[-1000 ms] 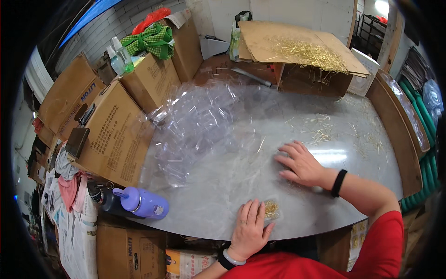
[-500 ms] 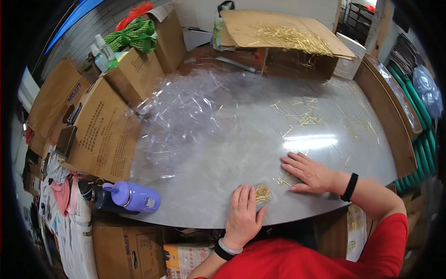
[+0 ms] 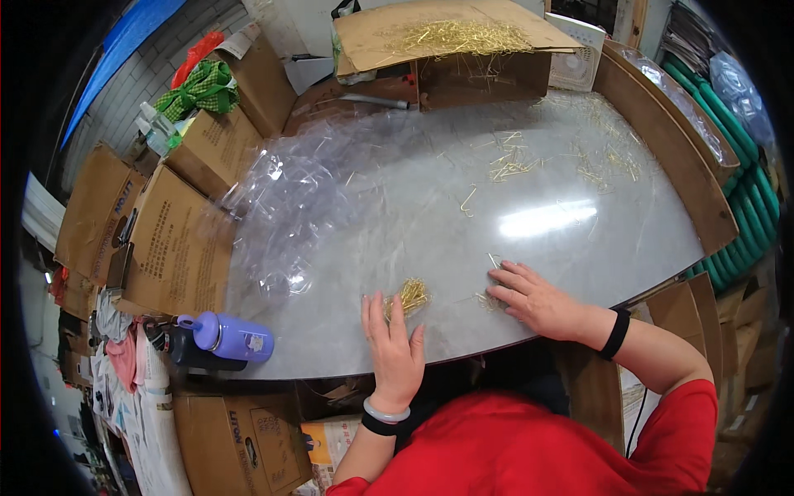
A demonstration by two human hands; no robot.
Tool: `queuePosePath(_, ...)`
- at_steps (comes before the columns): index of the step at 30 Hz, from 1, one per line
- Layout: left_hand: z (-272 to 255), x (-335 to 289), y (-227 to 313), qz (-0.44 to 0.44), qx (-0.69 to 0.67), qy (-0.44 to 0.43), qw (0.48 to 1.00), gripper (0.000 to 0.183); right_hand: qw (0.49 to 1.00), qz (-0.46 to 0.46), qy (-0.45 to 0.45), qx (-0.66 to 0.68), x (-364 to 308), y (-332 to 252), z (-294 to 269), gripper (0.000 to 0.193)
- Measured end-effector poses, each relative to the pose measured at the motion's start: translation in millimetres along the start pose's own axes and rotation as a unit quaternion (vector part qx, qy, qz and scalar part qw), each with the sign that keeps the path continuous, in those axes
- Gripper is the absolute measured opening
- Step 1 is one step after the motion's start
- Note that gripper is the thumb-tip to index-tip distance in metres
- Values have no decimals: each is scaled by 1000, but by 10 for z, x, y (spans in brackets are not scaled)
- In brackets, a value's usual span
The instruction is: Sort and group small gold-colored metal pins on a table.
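Observation:
My left hand (image 3: 394, 355) lies with its fingers stretched forward over the table. Its fingertips rest against a small heap of thin gold-coloured wire pieces (image 3: 411, 296), which seem to be in a clear bag. To the right, my right hand (image 3: 542, 304) is palm down on the tabletop with fingers apart. By its fingertips lie a few loose gold wires (image 3: 493, 261), and more are partly hidden under the fingers. Farther off on the grey table (image 3: 447, 240), bent gold wire pieces (image 3: 514, 168) are scattered. A single hooked piece (image 3: 467, 203) lies apart from them.
Clear plastic bags (image 3: 289, 198) spread over the table's left side. A cardboard shelf (image 3: 484, 78) at the back carries a gold wire pile (image 3: 463, 36). Purple bottle (image 3: 236, 337) and cardboard box (image 3: 174, 248) stand left; a brown board (image 3: 662, 140) edges the right.
The view has shifted over the table. My left hand and the gold heap have moved left and away from me; the left fingers are now more spread. A hooked wire lies separate from the scattered pieces.

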State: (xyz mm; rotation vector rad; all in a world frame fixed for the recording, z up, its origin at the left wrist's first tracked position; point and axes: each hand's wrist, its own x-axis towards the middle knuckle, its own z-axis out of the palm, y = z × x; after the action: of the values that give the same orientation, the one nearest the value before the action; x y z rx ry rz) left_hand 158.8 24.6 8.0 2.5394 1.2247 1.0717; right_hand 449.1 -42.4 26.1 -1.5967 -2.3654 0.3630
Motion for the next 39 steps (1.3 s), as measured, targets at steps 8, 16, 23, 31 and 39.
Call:
queuePosePath(8,152,-148,427,44,-76,-143,986,63,986,114,123,-4,-383,-178,1,51)
queuePosePath(16,387,115,552,91,-35,-188,977,73,985,24,166,29,-206,-313,245,53)
queuePosePath(23,456,235,502,85,-207,-216,950,65,944,166,283,37,-319,-494,250,41)
queuePosePath(31,443,186,651,103,-87,-186,973,64,942,187,278,-14,-307,-457,248,31)
queuePosePath(39,452,161,519,120,-145,-193,963,66,933,175,313,32,-30,-367,251,35)
